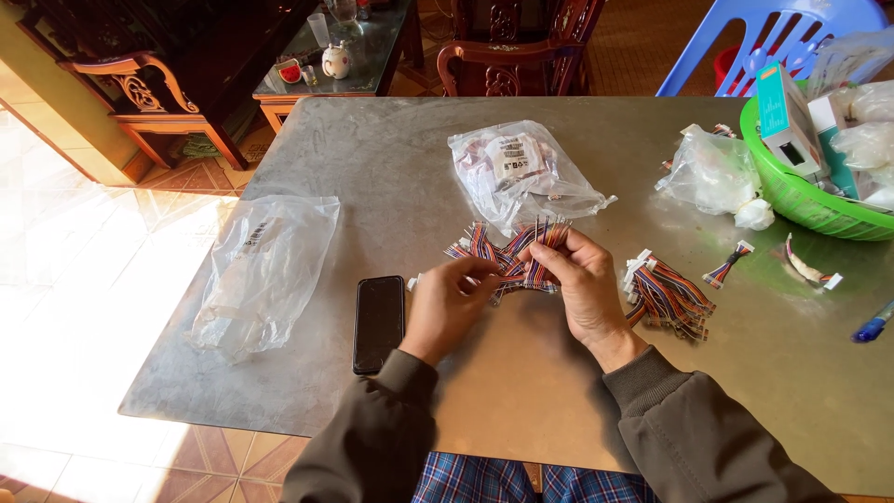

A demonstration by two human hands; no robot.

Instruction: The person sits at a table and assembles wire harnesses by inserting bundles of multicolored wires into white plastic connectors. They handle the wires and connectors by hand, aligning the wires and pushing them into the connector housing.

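Both of my hands hold a bundle of short multicoloured ribbon cables (507, 253) just above the grey metal table (391, 177). My left hand (449, 303) pinches the lower left part of the bundle. My right hand (582, 279) grips its right side, with wire ends fanning up past the fingers. A second pile of the same cables with white connectors (666, 293) lies to the right of my right hand.
A black phone (379, 322) lies left of my left hand. An empty clear bag (261, 270) sits further left, a filled bag (517, 172) behind the bundle. A green basket (801, 196) with boxes stands far right, beside loose cables (728, 265) and a blue pen (873, 324).
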